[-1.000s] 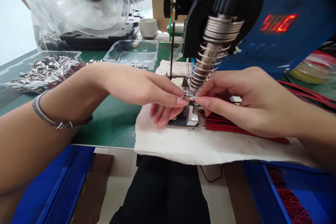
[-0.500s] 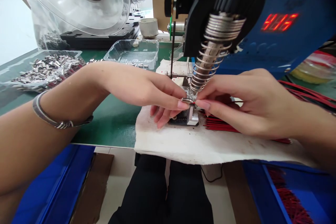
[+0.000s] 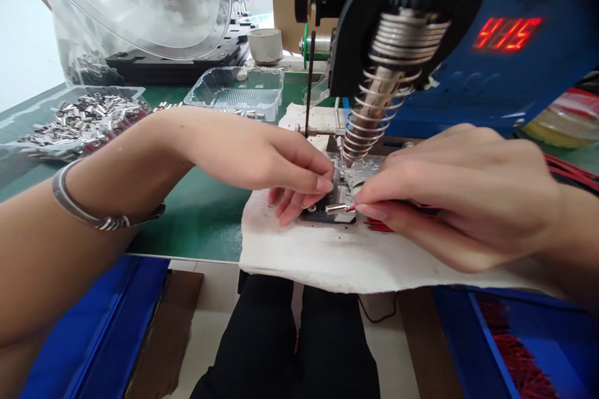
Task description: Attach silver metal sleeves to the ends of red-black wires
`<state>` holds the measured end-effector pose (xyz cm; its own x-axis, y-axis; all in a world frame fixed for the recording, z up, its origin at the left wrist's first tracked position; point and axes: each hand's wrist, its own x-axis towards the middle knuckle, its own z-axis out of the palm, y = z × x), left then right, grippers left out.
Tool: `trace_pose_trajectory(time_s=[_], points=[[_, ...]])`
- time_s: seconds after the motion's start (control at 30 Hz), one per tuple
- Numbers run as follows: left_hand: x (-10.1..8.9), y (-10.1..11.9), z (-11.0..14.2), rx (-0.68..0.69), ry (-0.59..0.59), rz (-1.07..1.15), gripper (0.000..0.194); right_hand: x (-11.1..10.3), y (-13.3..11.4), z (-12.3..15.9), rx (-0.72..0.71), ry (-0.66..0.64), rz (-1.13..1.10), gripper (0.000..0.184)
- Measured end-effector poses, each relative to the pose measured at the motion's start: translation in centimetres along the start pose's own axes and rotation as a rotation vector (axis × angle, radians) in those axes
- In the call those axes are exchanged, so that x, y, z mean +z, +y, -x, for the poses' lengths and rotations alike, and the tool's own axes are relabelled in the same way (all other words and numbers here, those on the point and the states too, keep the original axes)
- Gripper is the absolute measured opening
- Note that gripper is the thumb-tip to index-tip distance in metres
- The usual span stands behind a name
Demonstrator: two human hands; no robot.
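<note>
My right hand pinches a thin red wire between thumb and forefinger. On the wire's tip sits a small shiny metal cylinder, over the front of the small metal fixture. My left hand is at the fixture's left side, thumb and forefinger closed together at its edge; whether anything is between them is hidden. Its other fingers curl below. Just above the fixture points the soldering iron tip, inside a coil spring. Beneath my right hand, red wires lie partly covered.
A blue soldering machine with a red display stands at right. A plastic tray of metal cylinders sits at left, a clear tray behind. White cloth covers the table front. Below right, a blue bin holds red wires.
My right hand has drawn back toward me and slightly right, bringing the metal cylinder on the wire out of the fixture's upper part. My left hand has stayed almost in place.
</note>
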<state>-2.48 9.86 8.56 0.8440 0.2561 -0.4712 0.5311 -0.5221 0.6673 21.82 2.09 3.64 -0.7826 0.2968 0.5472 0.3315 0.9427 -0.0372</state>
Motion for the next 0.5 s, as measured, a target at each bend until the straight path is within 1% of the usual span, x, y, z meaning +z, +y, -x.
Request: trace_pose_trajectory(time_s=[0.1, 0.17, 0.27, 0.4, 0.5], points=[[0.4, 0.6, 0.2, -0.03, 0.042, 0.002, 0.037, -0.1, -0.1, 0.0, 0.007, -0.008, 0.011, 0.01], [0.6, 0.8, 0.3, -0.032, 0.05, -0.001, 0.041, -0.2, -0.3, -0.1, 0.011, -0.013, 0.018, 0.012], [0.6, 0.6, 0.0, -0.01, 0.053, -0.007, 0.042, -0.3, -0.6, -0.1, 0.012, -0.021, 0.02, 0.013], [0.2, 0.0, -0.2, 0.016, 0.044, -0.022, 0.037, -0.2, -1.1, -0.1, 0.028, -0.005, 0.036, 0.014], [0.1, -0.1, -0.2, 0.002, 0.043, -0.051, 0.042, -0.2, -1.2, 0.0, 0.038, 0.014, 0.058, 0.016]])
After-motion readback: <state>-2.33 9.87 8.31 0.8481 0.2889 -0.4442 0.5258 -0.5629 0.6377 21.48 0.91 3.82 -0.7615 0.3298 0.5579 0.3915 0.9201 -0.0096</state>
